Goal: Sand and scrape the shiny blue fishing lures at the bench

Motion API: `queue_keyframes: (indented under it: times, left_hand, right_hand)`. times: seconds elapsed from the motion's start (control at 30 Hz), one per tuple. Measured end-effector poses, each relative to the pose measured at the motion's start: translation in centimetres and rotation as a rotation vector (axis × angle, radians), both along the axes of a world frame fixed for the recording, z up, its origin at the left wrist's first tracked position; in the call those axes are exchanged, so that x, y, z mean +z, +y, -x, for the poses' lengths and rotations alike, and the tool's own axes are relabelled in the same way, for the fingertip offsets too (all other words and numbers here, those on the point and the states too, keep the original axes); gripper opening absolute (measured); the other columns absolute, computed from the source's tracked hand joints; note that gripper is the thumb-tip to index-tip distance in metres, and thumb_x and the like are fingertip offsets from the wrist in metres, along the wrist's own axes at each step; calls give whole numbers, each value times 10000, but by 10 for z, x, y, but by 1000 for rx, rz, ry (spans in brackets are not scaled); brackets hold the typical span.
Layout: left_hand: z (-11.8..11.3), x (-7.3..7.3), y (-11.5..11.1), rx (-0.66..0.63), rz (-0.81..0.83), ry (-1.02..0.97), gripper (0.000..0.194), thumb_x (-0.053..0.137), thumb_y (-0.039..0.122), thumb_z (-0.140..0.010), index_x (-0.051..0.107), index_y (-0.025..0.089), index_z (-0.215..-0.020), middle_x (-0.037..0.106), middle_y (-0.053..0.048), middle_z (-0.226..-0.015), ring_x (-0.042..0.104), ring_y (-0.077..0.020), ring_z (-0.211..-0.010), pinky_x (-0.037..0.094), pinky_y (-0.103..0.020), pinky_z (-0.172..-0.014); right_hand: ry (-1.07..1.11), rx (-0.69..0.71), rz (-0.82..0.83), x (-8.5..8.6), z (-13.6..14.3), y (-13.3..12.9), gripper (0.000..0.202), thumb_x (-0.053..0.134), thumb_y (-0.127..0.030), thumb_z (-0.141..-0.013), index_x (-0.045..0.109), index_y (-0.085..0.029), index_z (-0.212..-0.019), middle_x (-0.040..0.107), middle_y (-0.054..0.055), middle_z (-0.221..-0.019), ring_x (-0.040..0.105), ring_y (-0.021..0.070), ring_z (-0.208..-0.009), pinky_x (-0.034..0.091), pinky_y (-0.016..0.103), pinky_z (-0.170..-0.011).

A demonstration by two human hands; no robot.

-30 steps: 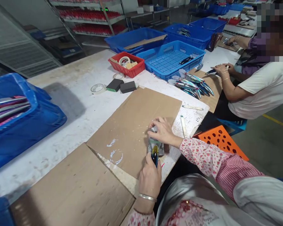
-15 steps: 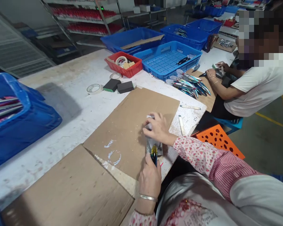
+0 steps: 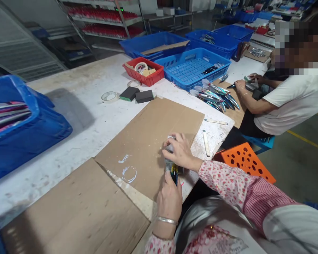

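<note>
The left hand (image 3: 169,201) grasps a dark shiny piece (image 3: 174,176), long in shape, with yellow at its far end. It is above the near edge of the cardboard (image 3: 151,141). Just beyond, the right hand (image 3: 178,150) has fingers curled around a greyish block (image 3: 169,163), partly hidden

Shows red spots on pale pink along the sleeve (image 3: 222,176), then pink stripes. Has red on the small basket (image 3: 149,80), bright blue on the crate (image 3: 173,77), brown on the cardboard (image 3: 148,134)
</note>
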State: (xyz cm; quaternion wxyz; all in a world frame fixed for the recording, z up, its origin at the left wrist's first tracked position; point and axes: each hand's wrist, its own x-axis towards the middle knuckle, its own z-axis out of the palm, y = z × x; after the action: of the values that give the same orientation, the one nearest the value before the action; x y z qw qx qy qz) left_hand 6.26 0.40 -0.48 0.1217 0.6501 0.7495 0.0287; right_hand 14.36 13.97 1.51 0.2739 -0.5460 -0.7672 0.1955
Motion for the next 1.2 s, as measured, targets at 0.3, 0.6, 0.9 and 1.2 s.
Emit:
queue_keyframes:
  times: [0.3, 0.6, 0.9, 1.2]
  left_hand:
    - [-2, -2, 1, 38, -12, 29, 407, 462, 316, -935, 454, 83, -1269, 676, -92, -832, 688, -217, -657, 472, -287, -525]
    - [-7, -3, 1, 37, 7, 111, 424, 460, 312, -936, 444, 78, -1290, 663, -100, -876, 675, -193, -627, 480, -281, -513]
    - [-2, 5, 2, -2, 32, 76, 435, 455, 314, -937, 432, 72, -1298, 680, -129, -917, 696, -219, -673, 498, -297, -535]
    - [-1, 11, 4, -11, 64, 38, 437, 430, 315, -949, 422, 64, -1306, 690, -131, -923, 704, -224, -716, 508, -296, -575]
  right_hand:
    - [104, -93, 80, 2, -2, 7, 170, 690, -328, -753, 669, -233, -892, 524, 47, -1164, 441, 248, -1109, 381, 394, -907]
    - [-51, 79, -27, 2, 9, -1, 168, 665, -357, -778, 648, -257, -912, 515, 45, -1198, 415, 251, -1128, 362, 415, -910]
    - [-46, 41, -32, 0, 0, -3, 175, 653, -348, -789, 652, -241, -927, 498, 65, -1244, 410, 255, -1125, 358, 415, -919]
    - [-59, 22, -28, 0, -10, -5, 186, 653, -342, -789, 658, -228, -936, 508, 76, -1231, 409, 261, -1122, 364, 409, -907]
